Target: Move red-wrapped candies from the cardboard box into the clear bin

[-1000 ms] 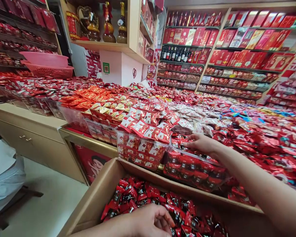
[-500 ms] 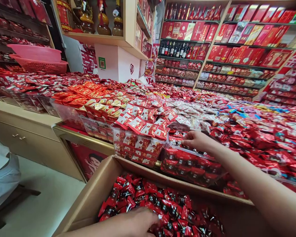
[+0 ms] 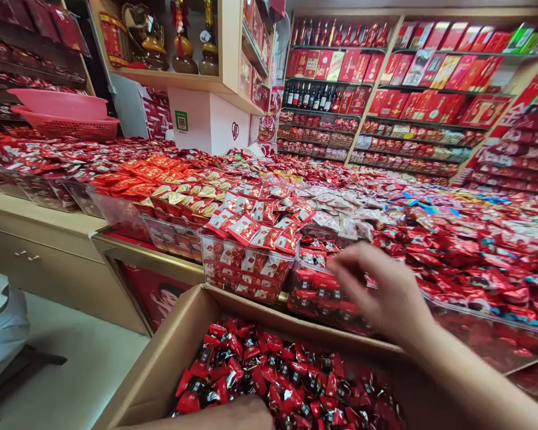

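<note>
A cardboard box (image 3: 161,349) in front of me holds a heap of red and black wrapped candies (image 3: 291,376). My left hand (image 3: 242,413) is low in the box, on the candies, its fingers cut off by the frame edge or hidden. Above the box's far wall is my right hand (image 3: 376,286), slightly blurred, thumb and fingers apart with nothing between them. Behind it stands a clear bin (image 3: 327,298) of the same red and black candies. Beside that bin, a clear bin (image 3: 246,269) is piled with red and white packets.
Many candy bins cover the long display, with orange-red packets (image 3: 147,173) at left. Pink baskets (image 3: 67,113) stand at the back left. Shelves (image 3: 332,77) of bottles and red boxes line the back. A white bag (image 3: 2,322) is at the left edge.
My right hand has moved from the candy bin toward the box, and its fingers have spread. My left hand has shifted lower and to the left in the view.
</note>
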Demonstrator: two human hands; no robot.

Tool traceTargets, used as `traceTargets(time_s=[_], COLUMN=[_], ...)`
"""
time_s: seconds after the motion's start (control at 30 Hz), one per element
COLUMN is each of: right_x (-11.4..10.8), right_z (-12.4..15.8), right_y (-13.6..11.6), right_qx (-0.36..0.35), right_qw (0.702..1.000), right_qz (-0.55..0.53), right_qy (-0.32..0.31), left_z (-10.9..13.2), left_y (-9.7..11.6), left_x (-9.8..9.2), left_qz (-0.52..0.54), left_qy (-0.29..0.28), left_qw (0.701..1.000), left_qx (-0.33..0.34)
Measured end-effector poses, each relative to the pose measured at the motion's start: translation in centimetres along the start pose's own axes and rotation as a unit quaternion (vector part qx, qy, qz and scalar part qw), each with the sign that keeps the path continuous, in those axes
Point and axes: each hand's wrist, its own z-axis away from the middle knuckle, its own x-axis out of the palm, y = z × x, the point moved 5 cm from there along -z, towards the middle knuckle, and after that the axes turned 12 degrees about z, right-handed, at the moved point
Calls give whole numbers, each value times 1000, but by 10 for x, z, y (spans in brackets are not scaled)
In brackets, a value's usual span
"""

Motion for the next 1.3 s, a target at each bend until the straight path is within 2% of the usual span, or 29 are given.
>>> traceTargets(time_s=[0.03, 0.1, 0.13, 0.2, 0.27, 0.3, 0.33, 0.43, 0.5, 0.57, 0.67, 0.73, 0.77, 0.83, 0.97, 1.07, 1.13, 1.2, 1.3], right_x=[11, 42, 58, 85, 104, 110, 113, 112, 113, 116, 120, 122, 122, 120, 118, 122, 122, 117, 86], right_z=[21, 72, 98, 143, 174, 182, 185, 175, 169, 169, 177, 180, 180, 179, 173, 173, 173, 168, 146], right_y=[-13, -25, -25, -19, -16, -17, -19, -25, -28, -30, -33, -35, -36, -34, -28, -24, -21, -21, -23], right_qx=[-22, -7, 29, 111, 172, 192, 209, 248, 289, 354, 434, 454, 458, 461, 446, 430, 406, 369, 293], right_qw=[997, 971, 954, 918, 882, 866, 856, 840, 805, 735, 623, 588, 584, 599, 662, 706, 752, 798, 866], right_qz=[-31, -90, -117, -169, -226, -256, -282, -351, -408, -483, -572, -593, -593, -580, -533, -495, -452, -399, -309], right_qy=[-72, -223, -276, -342, -377, -384, -380, -332, -319, -318, -310, -312, -312, -302, -281, -268, -256, -260, -263], left_z=[4, 11, 14, 16, 16, 17, 18, 25, 27, 29, 31, 32, 32, 32, 30, 29, 29, 29, 29], left_y=[6, 17, 25, 40, 52, 56, 59, 60, 60, 62, 63, 61, 59, 56, 55, 54, 56, 57, 56], left_x=[-8, -28, -40, -59, -71, -75, -79, -83, -84, -87, -93, -94, -93, -91, -89, -88, -89, -91, -93], left_qz=[38, 171, 267, 335, 390, 436, 497, 641, 682, 681, 625, 611, 615, 627, 650, 635, 605, 599, 652], left_qy=[7, 47, 87, 118, 134, 150, 167, 190, 176, 159, 177, 203, 210, 214, 211, 215, 218, 218, 208], left_qw=[999, 984, 960, 935, 911, 887, 851, 744, 709, 715, 759, 765, 760, 749, 730, 742, 765, 770, 729], left_qx=[-2, -27, -16, -3, 5, 10, 12, -5, -16, -2, 31, 18, 4, -15, -15, -7, 9, 28, 28])
